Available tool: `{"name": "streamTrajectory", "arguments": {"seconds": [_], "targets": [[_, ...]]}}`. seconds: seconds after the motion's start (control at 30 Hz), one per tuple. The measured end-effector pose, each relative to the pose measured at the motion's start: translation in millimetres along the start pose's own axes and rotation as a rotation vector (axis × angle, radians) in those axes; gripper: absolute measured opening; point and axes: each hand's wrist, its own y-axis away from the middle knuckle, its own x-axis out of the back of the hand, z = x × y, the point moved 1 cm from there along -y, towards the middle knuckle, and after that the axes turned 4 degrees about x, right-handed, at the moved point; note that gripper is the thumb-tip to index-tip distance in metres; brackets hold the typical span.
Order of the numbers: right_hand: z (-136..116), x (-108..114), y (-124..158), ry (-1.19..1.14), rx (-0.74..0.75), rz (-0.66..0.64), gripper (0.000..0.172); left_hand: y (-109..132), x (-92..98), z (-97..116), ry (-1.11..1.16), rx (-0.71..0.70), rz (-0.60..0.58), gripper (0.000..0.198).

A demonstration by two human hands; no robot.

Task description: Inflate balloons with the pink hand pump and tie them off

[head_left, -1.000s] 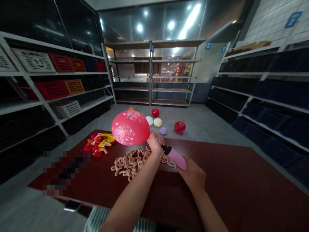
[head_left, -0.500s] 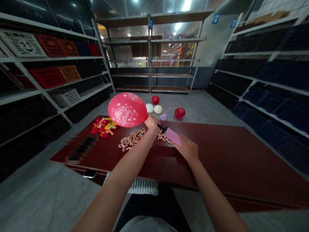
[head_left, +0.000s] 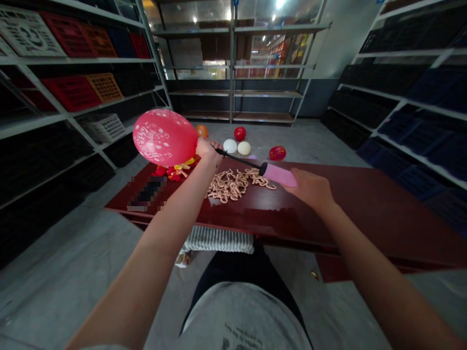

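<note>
My left hand (head_left: 208, 150) is closed around the neck of an inflated red balloon (head_left: 164, 137) with white printed lettering, where it meets the black end of a pump. My right hand (head_left: 310, 187) grips the pink barrel of that hand pump (head_left: 279, 175). Its dark rod shows long between the barrel and my left hand. Below the pump, a heap of beige curled pieces (head_left: 229, 185) lies on the dark red table (head_left: 292, 218). Deflated red and yellow balloons (head_left: 178, 171) are piled behind my left forearm.
On the floor beyond the table lie a white balloon (head_left: 229, 146), a cream balloon (head_left: 244, 148), red balloons (head_left: 277, 153) and an orange one (head_left: 202, 131). A pixelated dark object (head_left: 148, 193) rests at the table's left. Shelves with crates (head_left: 75, 92) line both sides.
My hands have moved apart, drawing the pump's rod out longer. The balloon has shifted left, my right hand has gone right, and the view has tilted downward.
</note>
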Motion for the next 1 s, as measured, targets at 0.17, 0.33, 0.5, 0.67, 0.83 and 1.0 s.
{"name": "streamTrajectory", "arguments": {"seconds": [0.17, 0.33, 0.5, 0.67, 0.83, 1.0], "targets": [[-6, 29, -13, -0.05, -0.05, 0.021, 0.043, 9, -9.4, 22, 0.064, -0.129, -0.004, 0.036], [-12, 52, -25, -0.059, -0.072, 0.148, 0.046, 25, -20.7, 48, 0.117, -0.215, -0.088, 0.039], [-29, 72, -42, -0.041, -0.054, 0.13, 0.046, 53, -32.4, 50, 0.139, -0.23, -0.087, 0.038], [-61, 93, -60, -0.018, -0.036, 0.147, 0.045, 83, -44.1, 34, 0.165, -0.232, -0.164, 0.033], [-82, 93, -62, -0.033, -0.042, 0.168, 0.044, 79, -40.0, 35, 0.125, -0.204, -0.165, 0.039], [-83, 81, -60, -0.046, -0.001, 0.159, 0.047, 61, -30.3, 39, 0.095, -0.164, -0.099, 0.042]]}}
